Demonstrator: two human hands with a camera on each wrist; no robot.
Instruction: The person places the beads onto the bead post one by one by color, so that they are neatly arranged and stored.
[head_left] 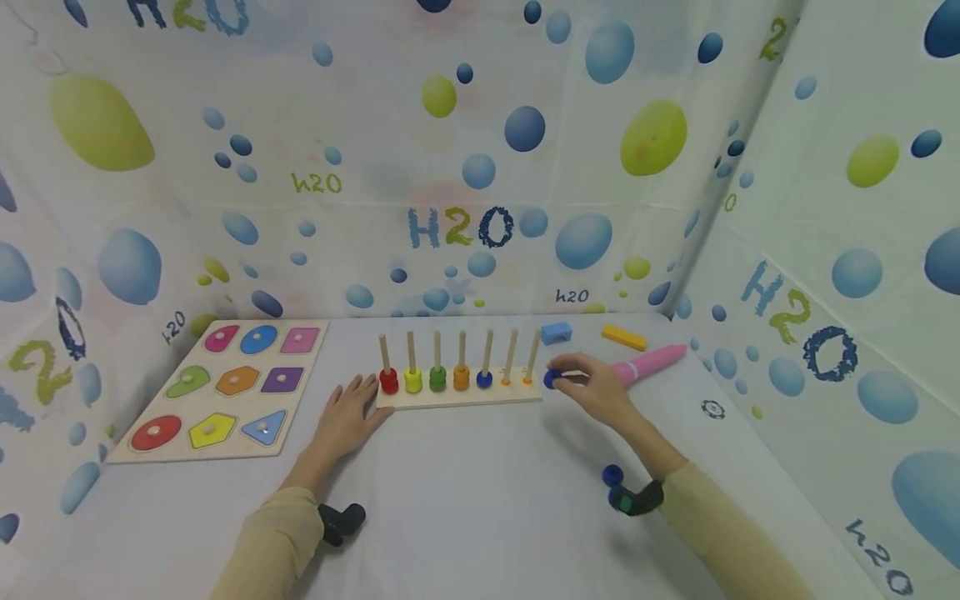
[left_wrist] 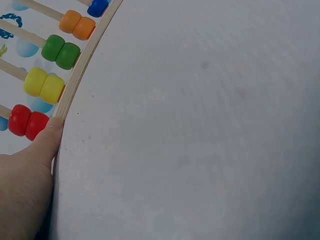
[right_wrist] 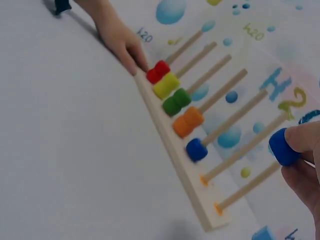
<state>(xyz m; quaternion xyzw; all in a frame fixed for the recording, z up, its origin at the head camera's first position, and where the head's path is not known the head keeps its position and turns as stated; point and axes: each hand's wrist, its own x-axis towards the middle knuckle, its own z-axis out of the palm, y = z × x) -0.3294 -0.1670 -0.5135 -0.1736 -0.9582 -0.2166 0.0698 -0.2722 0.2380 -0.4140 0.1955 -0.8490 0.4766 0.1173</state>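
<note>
A wooden peg board (head_left: 465,398) with a row of upright pegs carries pairs of red beads (left_wrist: 27,122), yellow beads (left_wrist: 44,85), green beads (left_wrist: 60,52) and orange beads (left_wrist: 77,24), plus a single blue bead (right_wrist: 197,150). Its two rightmost pegs are bare. At the board's left end rests my left hand (head_left: 348,418), fingers extended, thumb touching the front edge. Between thumb and fingers, my right hand (head_left: 596,387) pinches another blue bead (right_wrist: 284,147), held off the pegs near the tops of the right-hand ones in the right wrist view.
A shape puzzle board (head_left: 213,387) lies at the left. Behind my right hand are a blue block (head_left: 557,333), a yellow bar (head_left: 624,337) and a pink pen-shaped object (head_left: 652,364). Loose blue beads (head_left: 612,475) lie by my right wrist. A patterned sheet (head_left: 360,167) forms the backdrop.
</note>
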